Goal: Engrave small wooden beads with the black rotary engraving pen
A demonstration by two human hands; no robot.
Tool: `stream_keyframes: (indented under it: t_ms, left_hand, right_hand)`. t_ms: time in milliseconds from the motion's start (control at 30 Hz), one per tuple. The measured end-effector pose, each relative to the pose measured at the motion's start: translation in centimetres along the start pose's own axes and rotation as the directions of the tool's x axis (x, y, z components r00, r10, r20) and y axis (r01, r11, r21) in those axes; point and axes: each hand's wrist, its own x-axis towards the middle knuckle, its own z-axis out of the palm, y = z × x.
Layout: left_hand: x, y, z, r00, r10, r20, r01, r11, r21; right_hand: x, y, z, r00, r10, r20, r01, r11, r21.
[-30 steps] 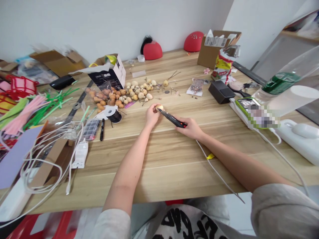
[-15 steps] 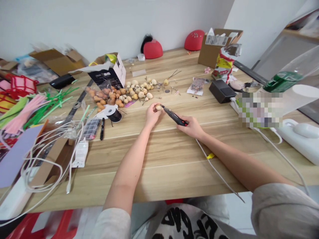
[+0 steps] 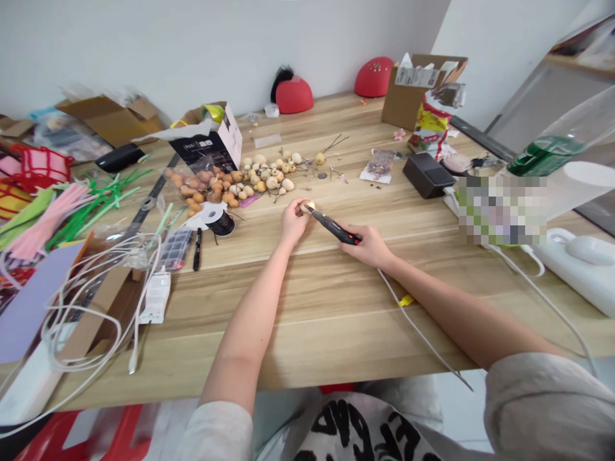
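My left hand (image 3: pixel 293 221) pinches a small pale round bead (image 3: pixel 308 207) between thumb and fingertips. My right hand (image 3: pixel 369 246) grips a black pen-style rotary tool (image 3: pixel 334 228) with a red mark near its back end. The tool's thin tip meets the bead at its right side. A white cable (image 3: pixel 413 318) runs from the tool across the wooden table (image 3: pixel 307 333) and over its front edge. Beyond my left hand lies a heap of pale and orange round beads (image 3: pixel 245 182).
A black cord spool (image 3: pixel 221 223), a marker (image 3: pixel 196 248) and a compartment box (image 3: pixel 173 248) sit left of my hands. Pipe cleaners (image 3: pixel 96 208), white cables (image 3: pixel 96 307) and cardboard lie further left. A black adapter (image 3: pixel 425 175) and a clear bottle (image 3: pixel 542 157) stand right.
The tool's tip has come back against the bead after a slight gap half a second ago. My hands have otherwise barely moved, and the view has shifted only slightly.
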Motion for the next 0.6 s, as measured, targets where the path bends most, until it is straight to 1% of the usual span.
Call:
stream_keyframes:
  t_ms: [100, 267, 500, 600]
  left_hand:
    - [-0.02, 0.07, -0.05, 1.0, -0.005, 0.001, 0.005, 1.0, 0.009]
    - [0.0, 0.15, -0.07, 1.0, -0.019, -0.007, 0.02, 1.0, 0.014]
    - [-0.32, 0.59, 0.04, 1.0, -0.011, 0.002, 0.011, 1.0, 0.019]
    - [-0.27, 0.62, -0.01, 1.0, -0.009, -0.014, 0.01, 0.999, 0.033]
  right_hand:
    - [0.0, 0.17, -0.02, 1.0, -0.009, -0.025, 0.01, 1.0, 0.005]
    - [0.0, 0.22, -0.04, 1.0, -0.01, -0.013, 0.01, 1.0, -0.008]
    - [0.16, 0.66, 0.12, 0.998, 0.008, -0.064, -0.006, 1.0, 0.025]
    - [0.23, 0.87, 0.12, 0.998, 0.003, -0.066, -0.001, 0.999, 0.041]
